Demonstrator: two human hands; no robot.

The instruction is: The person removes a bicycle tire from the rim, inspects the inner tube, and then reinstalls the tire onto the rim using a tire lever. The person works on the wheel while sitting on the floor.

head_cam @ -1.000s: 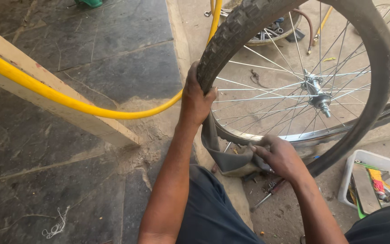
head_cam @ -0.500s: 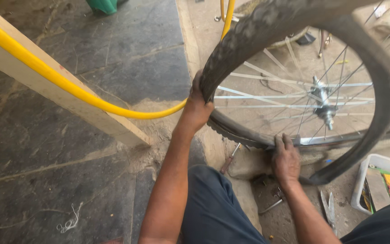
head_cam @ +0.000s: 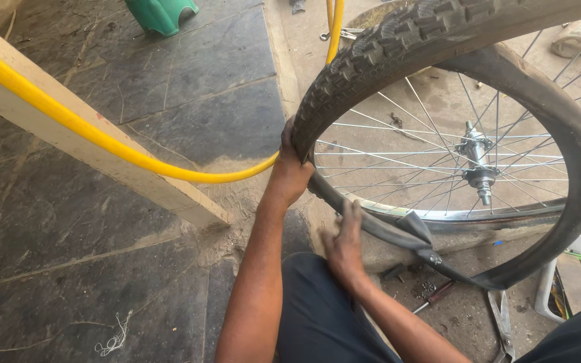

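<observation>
The right hand has slid leftward along the limp inner tube, now pressing it flat-fingered near the left hand, which stays clenched on the knobby tyre; the tube hangs free under the rim.

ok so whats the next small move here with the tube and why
Probably slide the right hand along and draw more of the inner tube out of the tyre. The left hand already grips the tyre's edge beside the spoked rim, and the tube hangs slack below it, partly out, so the loose part looks easiest to pull next.
</observation>
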